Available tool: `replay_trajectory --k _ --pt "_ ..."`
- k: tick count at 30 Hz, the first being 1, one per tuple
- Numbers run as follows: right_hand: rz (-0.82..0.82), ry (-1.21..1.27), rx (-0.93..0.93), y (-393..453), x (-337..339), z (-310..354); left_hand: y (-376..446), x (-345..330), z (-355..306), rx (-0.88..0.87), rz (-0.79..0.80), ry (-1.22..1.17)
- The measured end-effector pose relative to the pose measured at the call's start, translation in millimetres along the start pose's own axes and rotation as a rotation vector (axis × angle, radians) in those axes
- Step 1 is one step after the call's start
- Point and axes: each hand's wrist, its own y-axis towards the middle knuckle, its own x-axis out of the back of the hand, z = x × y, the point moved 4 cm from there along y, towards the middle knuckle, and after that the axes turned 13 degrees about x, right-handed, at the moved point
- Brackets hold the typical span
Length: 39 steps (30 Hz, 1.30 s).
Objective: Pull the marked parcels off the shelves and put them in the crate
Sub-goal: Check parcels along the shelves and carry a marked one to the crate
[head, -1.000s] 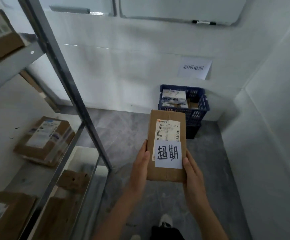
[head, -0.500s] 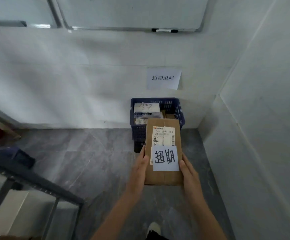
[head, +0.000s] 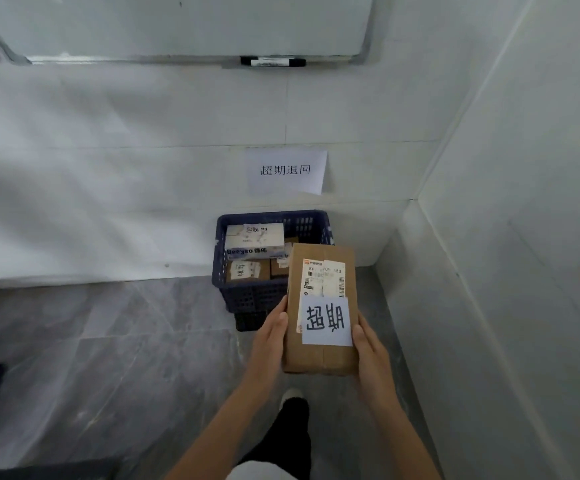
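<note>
Your left hand (head: 270, 336) and right hand (head: 368, 351) clamp the marked box (head: 319, 310) by its long sides, just short of the blue crate (head: 247, 296) at twelve o'clock. Release early and it may clip the near rim and tumble onto the floor (head: 125, 341).

There is a single view, from a wide-angle camera worn on the person's head. It looks forward and down into a room corner, with the grey floor (head: 108, 358) across the lower half and the white wall (head: 108, 168) ahead bending at the frame edges. Both forearms reach in from the bottom edge, close to the lens, and the blue crate (head: 257, 296) stands a little farther off against the wall. A whiteboard (head: 177, 22) is cut by the top edge.
</note>
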Motion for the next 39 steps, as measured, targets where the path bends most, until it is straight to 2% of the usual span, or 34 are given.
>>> replay_trajectory --k 11,25,32,39 --pt "0.036 -0.13 -0.085 176.6 5.3 -6.4 171.0 -48.4 -24.3 0.172 -0.002 0.051" --pt "0.1 -0.239 -0.288 351.2 -12.0 -57.0 336.6 -74.8 -41.4 0.443 -0.118 0.158" --pt "0.07 -0.353 -0.373 421.0 -42.4 -103.2 416.1 -68.6 -18.9 0.535 -0.178 0.106" --pt "0.13 -0.367 -0.384 505.8 -86.0 -197.7 529.8 -41.7 33.6 0.523 -0.236 0.068"
